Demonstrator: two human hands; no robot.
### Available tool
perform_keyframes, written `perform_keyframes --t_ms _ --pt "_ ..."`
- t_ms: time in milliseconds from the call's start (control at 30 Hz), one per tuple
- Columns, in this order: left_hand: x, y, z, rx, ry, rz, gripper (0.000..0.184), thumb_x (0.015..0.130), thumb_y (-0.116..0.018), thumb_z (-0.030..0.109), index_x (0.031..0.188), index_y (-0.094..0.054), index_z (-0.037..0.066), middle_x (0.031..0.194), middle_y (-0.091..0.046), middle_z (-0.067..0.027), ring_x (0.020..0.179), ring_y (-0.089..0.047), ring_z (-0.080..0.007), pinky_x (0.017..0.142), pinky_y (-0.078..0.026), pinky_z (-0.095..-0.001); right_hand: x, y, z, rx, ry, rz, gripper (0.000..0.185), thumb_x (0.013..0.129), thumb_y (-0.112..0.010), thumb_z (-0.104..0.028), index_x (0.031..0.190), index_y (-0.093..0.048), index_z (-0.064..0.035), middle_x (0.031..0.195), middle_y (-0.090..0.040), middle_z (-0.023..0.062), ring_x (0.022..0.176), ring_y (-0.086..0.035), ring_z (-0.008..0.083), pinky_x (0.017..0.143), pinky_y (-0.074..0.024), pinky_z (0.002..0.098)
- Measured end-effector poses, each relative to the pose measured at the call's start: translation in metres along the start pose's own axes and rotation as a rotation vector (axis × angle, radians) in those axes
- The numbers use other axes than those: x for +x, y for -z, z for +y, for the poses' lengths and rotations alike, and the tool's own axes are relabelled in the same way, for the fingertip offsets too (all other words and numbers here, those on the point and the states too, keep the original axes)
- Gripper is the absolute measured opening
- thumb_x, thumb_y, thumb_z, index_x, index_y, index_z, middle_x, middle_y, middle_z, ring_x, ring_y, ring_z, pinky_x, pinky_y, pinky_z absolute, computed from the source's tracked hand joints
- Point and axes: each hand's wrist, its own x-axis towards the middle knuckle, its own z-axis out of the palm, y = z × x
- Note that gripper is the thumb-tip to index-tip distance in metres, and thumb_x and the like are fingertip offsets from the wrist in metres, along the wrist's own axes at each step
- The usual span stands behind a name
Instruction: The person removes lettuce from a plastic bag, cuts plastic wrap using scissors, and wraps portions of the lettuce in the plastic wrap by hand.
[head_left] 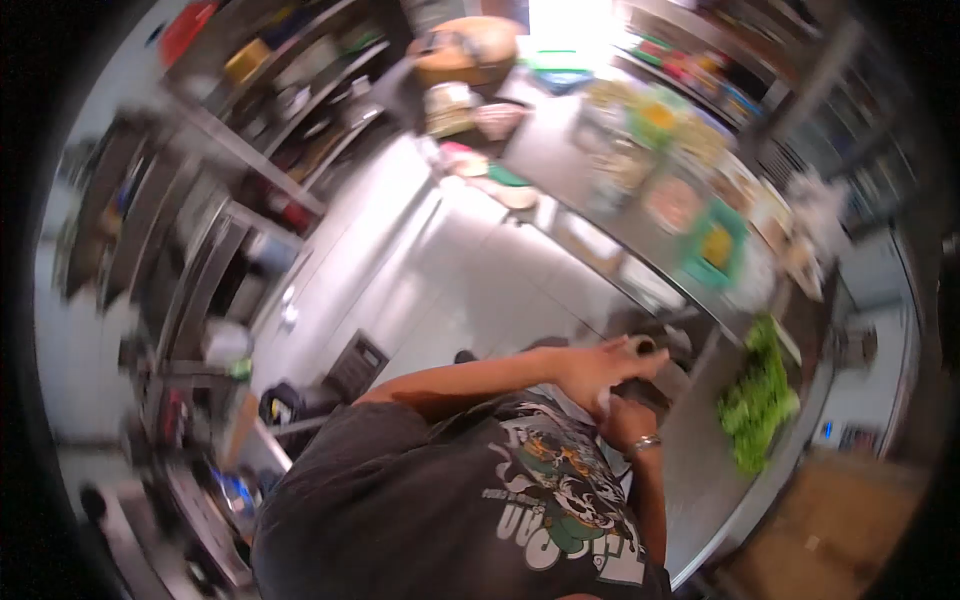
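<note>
My left hand (603,370) reaches across in front of my dark printed shirt (480,490), blurred, its fingers apart and slightly bent. Just below it, my right hand (628,420), with a metal band at the wrist, is closed close to the left wrist. A small pale thing (604,400) shows between the two hands; what it is cannot be made out. Both hands are beside the edge of a metal counter (700,430). Leafy green lettuce (758,405) lies on that counter, to the right of the hands.
Further along the counter are a green basket (716,243) with something yellow, a bowl of pinkish food (673,202) and clear bags. Shelves (300,110) with containers line the left wall. A dark crate (357,366) stands on the tiled floor. A brown box (825,530) is at lower right.
</note>
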Motion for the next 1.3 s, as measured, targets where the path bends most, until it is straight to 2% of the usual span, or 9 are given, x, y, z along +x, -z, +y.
perform_keyframes --t_ms 133,300,400,633,700,833,967,1100,1300 --pt "-0.121 0.008 -0.026 -0.458 0.191 0.331 0.097 0.084 -0.071 0.036 0.154 -0.013 0.003 0.147 -0.041 -0.0160 0.137 -0.038 -0.0261 0.115 -0.021 -0.0396 0.073 0.063 -0.101 0.168 0.378 -0.042 0.031 0.082 -0.062 -0.016 0.112 -0.061 -0.0064 0.107 -0.068 0.0169 0.092 -0.068 0.0347 0.084 -0.0524 0.0445" --pt "-0.239 0.064 -0.034 -1.032 -0.001 1.092 0.071 0.100 -0.052 0.038 0.153 -0.018 0.006 0.145 -0.041 -0.0127 0.132 -0.040 -0.0234 0.111 -0.029 -0.0343 0.157 0.035 -0.277 1.756 0.412 0.265 0.066 0.080 -0.049 0.001 0.144 -0.038 -0.0050 0.145 -0.038 0.0079 0.121 -0.048 0.0197 0.104 -0.0404 0.0377" --pt "-0.296 0.074 -0.038 -0.483 0.458 1.295 0.067 0.100 -0.051 0.022 0.154 -0.015 0.007 0.145 -0.039 -0.0111 0.135 -0.036 -0.0197 0.112 -0.028 -0.0338 0.185 0.017 -0.369 1.284 0.571 0.487 0.071 0.080 -0.043 0.001 0.150 -0.032 -0.0060 0.146 -0.038 0.0082 0.128 -0.043 0.0202 0.106 -0.0386 0.0354" --pt "-0.465 0.061 -0.068 -0.952 0.472 1.964 0.048 0.092 -0.052 0.002 0.139 -0.044 0.004 0.122 -0.061 -0.0097 0.110 -0.058 -0.0167 0.095 -0.046 -0.0293 0.210 -0.004 -0.488 0.468 0.986 0.209 0.059 0.082 -0.066 -0.012 0.138 -0.049 -0.0040 0.126 -0.059 0.0176 0.113 -0.056 0.0327 0.094 -0.0474 0.0377" --pt "-0.521 0.066 -0.067 -1.046 0.590 1.456 0.031 0.089 -0.050 -0.002 0.119 -0.059 0.003 0.117 -0.063 -0.0079 0.104 -0.059 -0.0131 0.089 -0.048 -0.0298 0.207 0.005 -0.539 0.549 0.900 0.186 0.052 0.072 -0.077 -0.011 0.121 -0.062 -0.0069 0.126 -0.059 0.0129 0.111 -0.057 0.0319 0.091 -0.0487 0.0376" --pt "-0.566 0.084 -0.073 -1.089 0.614 1.648 0.035 0.088 -0.048 -0.004 0.120 -0.057 0.005 0.121 -0.060 -0.0078 0.109 -0.057 -0.0150 0.090 -0.049 -0.0307 0.254 -0.015 -0.602 0.272 1.265 -0.054 0.044 0.062 -0.076 -0.006 0.104 -0.065 -0.0081 0.111 -0.061 0.0131 0.100 -0.058 0.0359 0.084 -0.0489 0.0403" --pt "-0.633 0.125 -0.081 -1.708 -0.306 1.868 0.066 0.087 -0.057 0.000 0.147 -0.031 0.015 0.129 -0.051 -0.0070 0.116 -0.054 -0.0194 0.093 -0.049 -0.0330 0.327 -0.051 -0.676 0.147 1.267 0.040 0.038 0.063 -0.072 -0.003 0.100 -0.066 -0.0085 0.106 -0.061 0.0144 0.099 -0.059 0.0359 0.081 -0.0491 0.0413" --pt "-0.680 0.163 -0.100 -1.391 0.120 2.288 0.068 0.089 -0.062 0.004 0.147 -0.031 0.020 0.125 -0.054 -0.0094 0.113 -0.058 -0.0211 0.087 -0.054 -0.0372 0.364 -0.067 -0.774 0.227 1.410 -0.084 0.052 0.066 -0.069 -0.002 0.117 -0.059 -0.0103 0.095 -0.057 0.0114 0.085 -0.060 0.0346 0.076 -0.0513 0.0416" --pt "-0.773 0.160 -0.115 -1.042 -0.041 2.867 0.051 0.083 -0.051 -0.001 0.132 -0.044 0.012 0.107 -0.060 -0.0082 0.094 -0.064 -0.0220 0.072 -0.054 -0.0340 0.373 -0.079 -0.899 0.228 1.411 -0.788 0.071 0.076 -0.069 -0.004 0.141 -0.043 -0.0056 0.104 -0.061 0.0144 0.092 -0.062 0.0315 0.085 -0.0531 0.0423"
